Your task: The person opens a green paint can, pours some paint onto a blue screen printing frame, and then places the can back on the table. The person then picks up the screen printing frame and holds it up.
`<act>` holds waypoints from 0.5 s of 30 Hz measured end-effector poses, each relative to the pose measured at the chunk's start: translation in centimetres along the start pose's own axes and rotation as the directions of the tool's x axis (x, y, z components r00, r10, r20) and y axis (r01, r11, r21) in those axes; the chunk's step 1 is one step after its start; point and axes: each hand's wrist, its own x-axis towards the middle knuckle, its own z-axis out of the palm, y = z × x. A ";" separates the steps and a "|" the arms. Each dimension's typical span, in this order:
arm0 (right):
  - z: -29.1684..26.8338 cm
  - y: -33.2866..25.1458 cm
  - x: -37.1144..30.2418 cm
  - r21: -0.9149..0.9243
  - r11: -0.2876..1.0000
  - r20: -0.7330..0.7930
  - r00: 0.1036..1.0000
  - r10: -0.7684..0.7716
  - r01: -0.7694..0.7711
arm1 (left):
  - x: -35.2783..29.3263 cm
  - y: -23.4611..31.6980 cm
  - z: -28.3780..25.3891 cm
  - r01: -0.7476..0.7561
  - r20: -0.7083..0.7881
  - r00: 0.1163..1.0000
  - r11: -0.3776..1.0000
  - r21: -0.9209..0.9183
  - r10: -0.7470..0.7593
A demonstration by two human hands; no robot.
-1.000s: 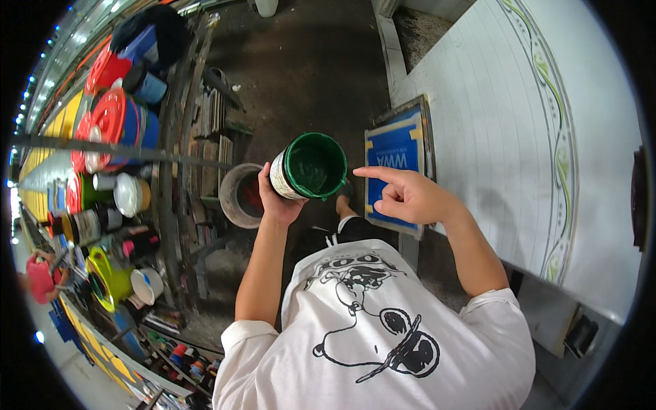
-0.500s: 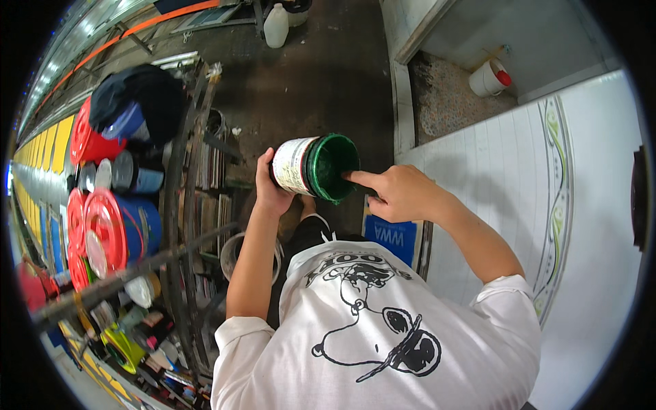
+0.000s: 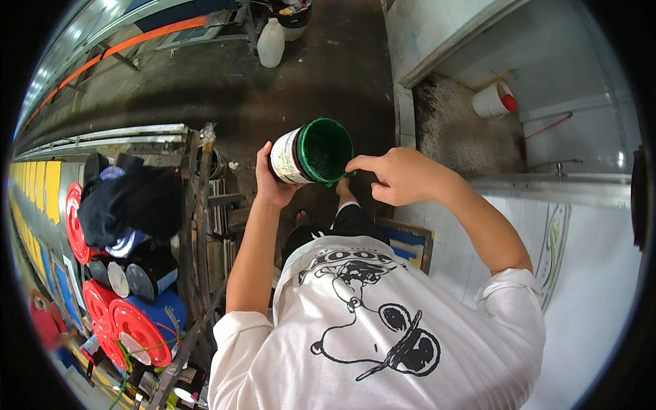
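A round plastic tub point(image 3: 285, 158) with a pale label lies tilted in my left hand point(image 3: 272, 182), its mouth turned to the right. My left fingers wrap round its base and side. Wet-looking green coats the inner wall and rim point(image 3: 326, 152), with drips along the lower edge; it looks like paint or ink. My right hand point(image 3: 408, 176) holds nothing. Its index finger points left with the tip at or just beside the rim; I cannot tell whether it touches. The thumb stands apart and the other fingers curl. Shadow hides the tub's bottom.
To the left, a rack carries red-lidded tubs point(image 3: 140, 333), dark cans point(image 3: 145, 279) and a black cloth point(image 3: 130, 208). A white jug point(image 3: 271, 43) stands on the floor ahead. On the right are a pale tiled wall point(image 3: 447, 236) and a recess with a white bucket point(image 3: 489, 100).
My view has shifted forward, and the rack has slid lower in it. The index finger has drawn back from inside the tub to its rim. My left hand still holds the tub.
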 end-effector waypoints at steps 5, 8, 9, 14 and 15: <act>-6.7 6.9 6.0 0.264 0.965 0.090 0.996 -0.025 0.000 | 7.0 3.4 0.5 -0.088 -0.057 0.995 0.991 -0.105 0.083; -10.0 13.1 9.8 0.319 0.948 0.049 0.999 -0.022 0.006 | 11.0 5.0 0.7 -0.186 -0.084 0.981 0.973 -0.137 0.175; -10.9 14.9 10.9 0.327 0.945 0.038 0.999 -0.005 -0.008 | 11.7 5.3 1.0 -0.217 -0.109 0.974 0.964 -0.156 0.201; -15.5 23.7 18.7 0.210 0.977 0.033 0.999 0.021 -0.028 | 14.3 6.1 1.6 -0.395 -0.318 0.904 0.847 -0.356 0.287; -16.1 25.5 20.2 0.202 0.978 0.047 0.998 0.050 -0.058 | 14.7 6.2 1.1 -0.407 -0.295 0.905 0.823 -0.397 0.306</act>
